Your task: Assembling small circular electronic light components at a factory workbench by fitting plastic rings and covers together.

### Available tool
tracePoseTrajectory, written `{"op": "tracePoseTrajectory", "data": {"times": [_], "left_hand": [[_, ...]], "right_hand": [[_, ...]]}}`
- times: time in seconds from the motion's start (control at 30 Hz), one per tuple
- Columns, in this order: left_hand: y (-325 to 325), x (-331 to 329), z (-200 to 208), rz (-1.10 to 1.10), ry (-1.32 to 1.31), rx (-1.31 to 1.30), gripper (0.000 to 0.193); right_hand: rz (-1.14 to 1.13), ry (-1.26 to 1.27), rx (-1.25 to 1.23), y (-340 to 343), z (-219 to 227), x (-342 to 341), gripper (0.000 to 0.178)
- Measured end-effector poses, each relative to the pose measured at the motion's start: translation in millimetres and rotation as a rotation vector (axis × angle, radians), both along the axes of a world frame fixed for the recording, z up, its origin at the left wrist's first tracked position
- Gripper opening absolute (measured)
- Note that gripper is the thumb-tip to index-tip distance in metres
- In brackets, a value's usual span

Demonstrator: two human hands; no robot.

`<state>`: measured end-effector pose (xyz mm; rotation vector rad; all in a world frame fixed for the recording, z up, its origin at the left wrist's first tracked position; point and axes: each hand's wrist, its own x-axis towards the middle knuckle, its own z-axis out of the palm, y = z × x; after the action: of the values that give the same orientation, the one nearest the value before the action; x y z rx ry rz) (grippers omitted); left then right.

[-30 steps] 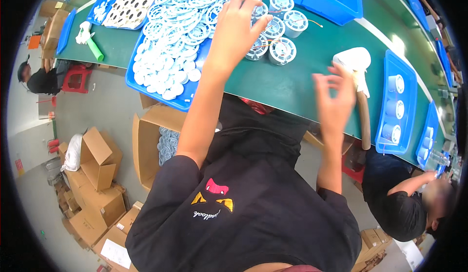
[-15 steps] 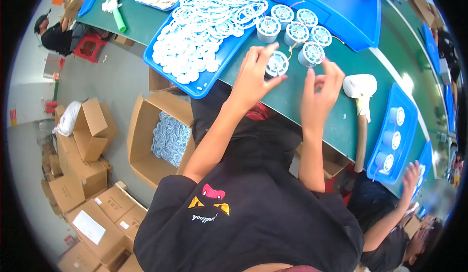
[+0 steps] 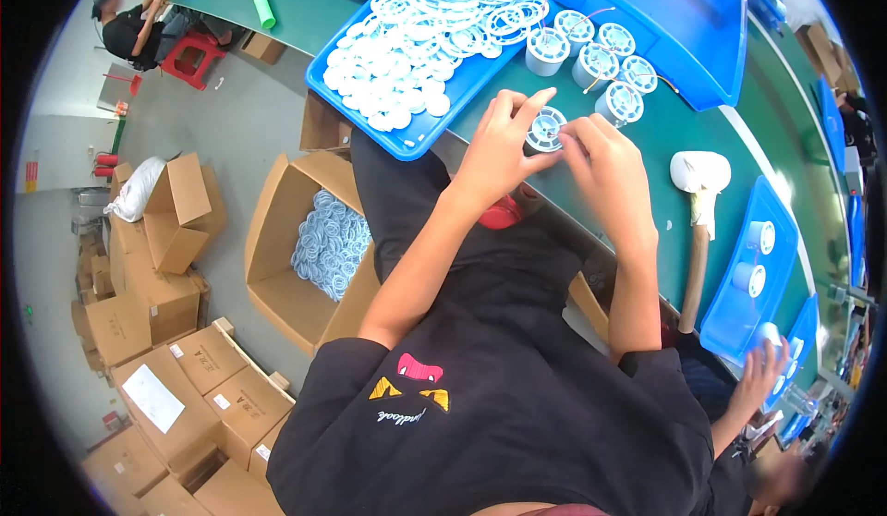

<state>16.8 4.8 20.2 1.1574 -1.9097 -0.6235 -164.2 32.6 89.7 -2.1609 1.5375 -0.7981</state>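
Near the table's front edge stands a white cylindrical part (image 3: 546, 132) with a slotted round top. My left hand (image 3: 504, 146) is closed around its left side, thumb low and index finger along the far side. My right hand (image 3: 605, 169) is at its right, thumb and fingers pinched together over the top's edge. What the right fingertips hold is too small to make out. Just beyond stand several like cylinders (image 3: 595, 67) with thin wires. At the left, a blue tray (image 3: 407, 146) bears slotted white rings (image 3: 443, 3) and small white discs (image 3: 388, 77).
A white-headed mallet (image 3: 699, 172) lies right of my hands. Farther right, a blue tray (image 3: 725, 327) carries two cylinders; a co-worker's hand (image 3: 762, 373) holds another beside it. A blue bin (image 3: 684, 26) stands at the back. Left below the table is a carton (image 3: 268, 239) of rings.
My right hand has moved left, from beside another cylinder to the one in my left hand, and its fingers have closed. The co-worker's hand now holds a cylinder. The view has shifted.
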Motion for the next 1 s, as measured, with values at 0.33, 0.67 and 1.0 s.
{"op": "tracePoseTrajectory", "data": {"times": [0.33, 0.67, 1.0], "left_hand": [[-16, 7, -9, -0.176, 0.014, -0.031, 0.081], [-1, 12, -19, -0.141, -0.018, -0.148, 0.096], [-4, 14, -45, -0.276, 0.157, -0.129, 0.086]], "right_hand": [[-0.406, -0.236, 0.283, 17, -27, 4, 0.012], [-0.065, 0.299, -0.339, -30, -9, 154, 0.020], [0.022, 0.122, -0.176, -62, -42, 172, 0.017]]}}
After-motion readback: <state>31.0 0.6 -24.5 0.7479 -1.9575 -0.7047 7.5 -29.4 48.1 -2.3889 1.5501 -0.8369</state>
